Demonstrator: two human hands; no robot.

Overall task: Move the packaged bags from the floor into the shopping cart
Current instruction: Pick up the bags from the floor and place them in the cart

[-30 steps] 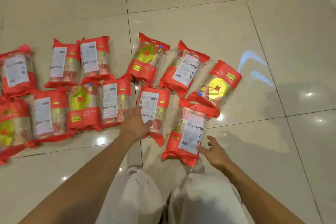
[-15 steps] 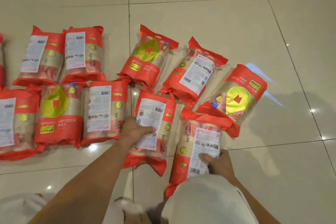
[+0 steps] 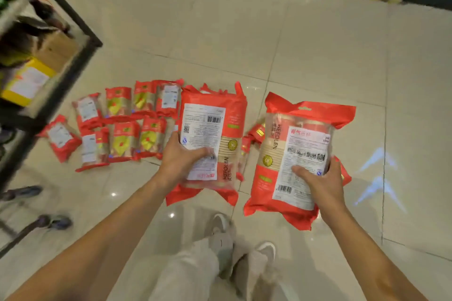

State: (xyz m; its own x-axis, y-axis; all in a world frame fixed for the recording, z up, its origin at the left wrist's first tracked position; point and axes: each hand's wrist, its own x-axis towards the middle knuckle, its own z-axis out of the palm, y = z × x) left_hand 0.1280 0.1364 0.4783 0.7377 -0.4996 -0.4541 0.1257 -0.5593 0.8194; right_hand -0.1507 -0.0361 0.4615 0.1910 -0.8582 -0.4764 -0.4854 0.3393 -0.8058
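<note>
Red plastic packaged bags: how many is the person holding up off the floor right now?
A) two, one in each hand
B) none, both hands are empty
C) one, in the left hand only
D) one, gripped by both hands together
A: the left hand grips one red plastic packaged bag and the right hand grips another red packaged bag, both lifted above the tiled floor.

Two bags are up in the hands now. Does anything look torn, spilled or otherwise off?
Nothing stands out. The bag in the left hand and the one in the right hand look sealed. The red bags on the floor lie loosely overlapped in rows, no spill showing, though motion blur hides fine detail.
</note>
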